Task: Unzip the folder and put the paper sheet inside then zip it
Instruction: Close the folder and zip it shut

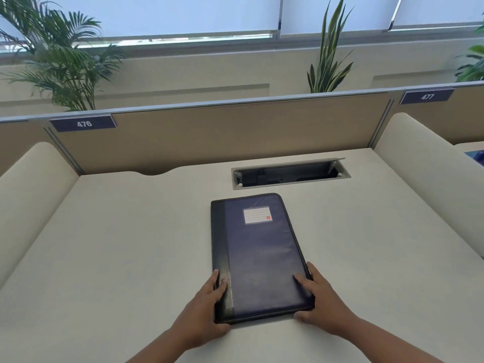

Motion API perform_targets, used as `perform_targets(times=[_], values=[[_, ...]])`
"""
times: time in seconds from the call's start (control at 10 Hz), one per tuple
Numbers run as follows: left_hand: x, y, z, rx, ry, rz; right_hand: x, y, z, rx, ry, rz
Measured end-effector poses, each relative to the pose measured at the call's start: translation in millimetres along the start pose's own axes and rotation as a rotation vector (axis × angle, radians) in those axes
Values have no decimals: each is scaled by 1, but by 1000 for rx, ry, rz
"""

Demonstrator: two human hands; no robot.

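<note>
1. Head view gives me the whole cream bench (pixel 117 258) first, with the tan divider (pixel 222 132) behind it and a cable hatch (pixel 290 174) lying open just beyond the work.
2. Next in size is the folder (pixel 259 255), dark blue with a black spine strip, lying flat and closed on the bench, near end toward me. A white label (pixel 257 215) sits on its far half.
3. My left hand (pixel 207 307) holds the near-left corner, fingers laid along the spine edge and thumb at the near edge.
4. My right hand (pixel 322 302) holds the near-right corner, index finger stretched flat on the cover, other fingers wrapped down the right edge.
5. I see no paper sheet anywhere, and I cannot pick out the zip pull.
6. I judge the folder either already filled and zipped, or not yet opened; I cannot tell which.
7. Risks as I read them: the smooth cover could slide on the bench if one hand lets go while the other tugs the zip; pushed forward, its far end could catch the hatch; a sheet edge could snag in the teeth.
</note>
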State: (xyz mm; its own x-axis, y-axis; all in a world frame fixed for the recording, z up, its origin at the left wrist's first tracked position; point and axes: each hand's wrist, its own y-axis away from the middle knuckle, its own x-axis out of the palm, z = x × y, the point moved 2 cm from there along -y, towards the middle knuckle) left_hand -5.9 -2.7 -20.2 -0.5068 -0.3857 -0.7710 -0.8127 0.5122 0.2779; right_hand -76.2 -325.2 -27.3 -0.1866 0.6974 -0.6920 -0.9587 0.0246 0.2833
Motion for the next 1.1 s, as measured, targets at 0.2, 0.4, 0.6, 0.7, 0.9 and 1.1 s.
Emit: perform_targets(times=[0.2, 0.4, 0.6, 0.7, 0.9, 1.1], values=[[-20, -6, 5, -42, -28, 16, 9, -14, 17, -19, 44, -18], [-32, -19, 8, -68, -40, 20, 8, -33, 24, 10, 56, -19], [-39, -30, 9, -81, -73, 26, 4, -44, 28, 18, 81, -23], [-38, -31, 10, -76, -78, 19, 4, -47, 28, 6, 89, -29], [-41, -32, 12, -75, -63, 14, 2, -44, 31, 19, 86, 20], [-66, -41, -13, -86, -90, -116, -13, -52, 63, -92, 267, -86]])
